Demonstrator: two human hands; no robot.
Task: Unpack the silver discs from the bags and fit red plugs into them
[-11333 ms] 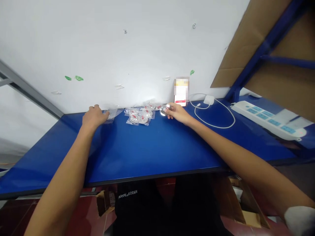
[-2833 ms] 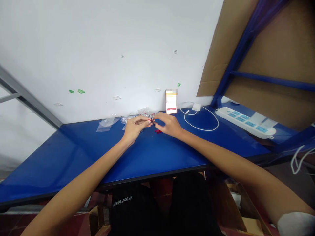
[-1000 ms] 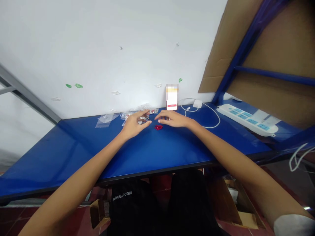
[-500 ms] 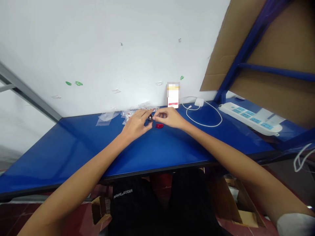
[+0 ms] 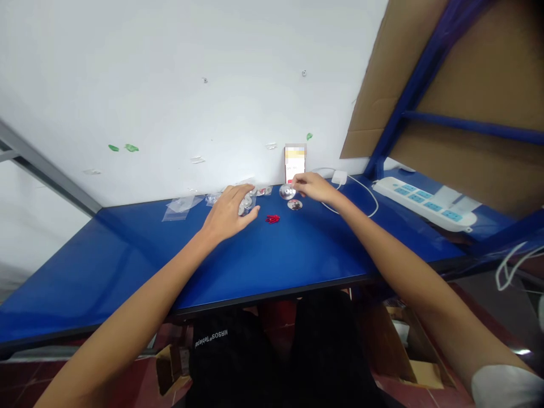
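My right hand [image 5: 309, 184] is closed in a pinch at the right edge of a shiny silver disc [image 5: 287, 192] with a small centre hole. Just below lies a second, smaller-looking silver disc [image 5: 294, 204] on the blue table. My left hand [image 5: 229, 212] is spread with its thumb apart, over clear plastic bags holding silver round pieces [image 5: 245, 204]. Its fingers partly cover these pieces, and whether they touch them is hard to tell. Between the hands sits a small pile of thin red pieces [image 5: 272, 219].
A phone [image 5: 294, 163] with a lit screen leans on the wall. Flat clear bags [image 5: 177, 208] lie at the back left. On the right are a white charger [image 5: 339, 177] with its cable and a power strip [image 5: 425, 204]. The blue table [image 5: 272, 260] has a dark front edge.
My hands have moved apart. The right one has gone right and slightly up, near the phone, where two silver discs now show. The left has shifted slightly left, uncovering silver pieces.
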